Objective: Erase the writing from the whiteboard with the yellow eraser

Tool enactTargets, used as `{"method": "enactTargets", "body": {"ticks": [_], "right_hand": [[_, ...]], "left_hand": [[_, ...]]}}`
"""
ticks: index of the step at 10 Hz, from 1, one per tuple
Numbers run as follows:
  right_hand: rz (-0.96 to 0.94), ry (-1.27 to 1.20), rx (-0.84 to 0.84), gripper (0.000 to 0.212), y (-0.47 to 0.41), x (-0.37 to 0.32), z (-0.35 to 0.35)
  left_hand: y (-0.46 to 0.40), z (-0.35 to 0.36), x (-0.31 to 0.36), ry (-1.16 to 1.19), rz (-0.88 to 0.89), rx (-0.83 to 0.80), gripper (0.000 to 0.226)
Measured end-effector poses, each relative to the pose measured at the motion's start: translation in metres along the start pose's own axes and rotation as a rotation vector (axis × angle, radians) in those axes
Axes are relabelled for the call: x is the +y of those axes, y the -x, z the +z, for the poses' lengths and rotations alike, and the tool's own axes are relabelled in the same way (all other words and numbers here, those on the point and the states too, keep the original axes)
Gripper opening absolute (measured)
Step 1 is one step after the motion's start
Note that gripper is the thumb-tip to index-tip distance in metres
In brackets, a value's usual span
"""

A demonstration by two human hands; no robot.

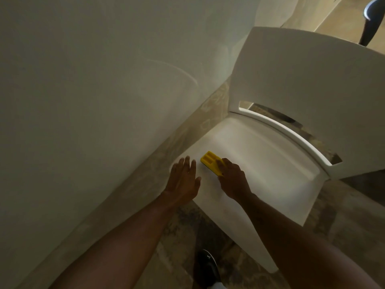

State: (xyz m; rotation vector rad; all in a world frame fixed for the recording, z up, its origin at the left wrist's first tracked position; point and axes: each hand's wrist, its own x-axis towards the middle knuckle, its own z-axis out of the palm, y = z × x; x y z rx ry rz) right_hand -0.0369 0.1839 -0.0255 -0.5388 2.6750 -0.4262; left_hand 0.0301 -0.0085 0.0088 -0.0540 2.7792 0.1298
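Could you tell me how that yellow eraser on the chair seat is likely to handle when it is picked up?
The yellow eraser looks like a moulded ridged block, so probably stiff and easy to grip. It lies flat on the white chair seat, so it should slide rather than roll. The right hand covers one end; it seems light.

You're looking down at a white plastic chair (260, 155) standing on a mottled tan floor (208, 232), just beside the big white surface. The yellow eraser (209, 162) is lying on the chair seat, near the seat's front left corner, far from the backrest. Your right hand (234, 180) is gripping the eraser's near end. Your left hand (183, 180) is spreading open-fingered over the same seat corner.
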Motion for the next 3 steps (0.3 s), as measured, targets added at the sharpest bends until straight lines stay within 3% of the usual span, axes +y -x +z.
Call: {"method": "enactTargets", "body": {"ticks": [3], "right_hand": [[0.006, 0.047, -0.079, 0.067, 0.004, 0.005, 0.010]], "left_hand": [[0.018, 0.004, 0.000, 0.013, -0.033, -0.009, 0.070]]}}
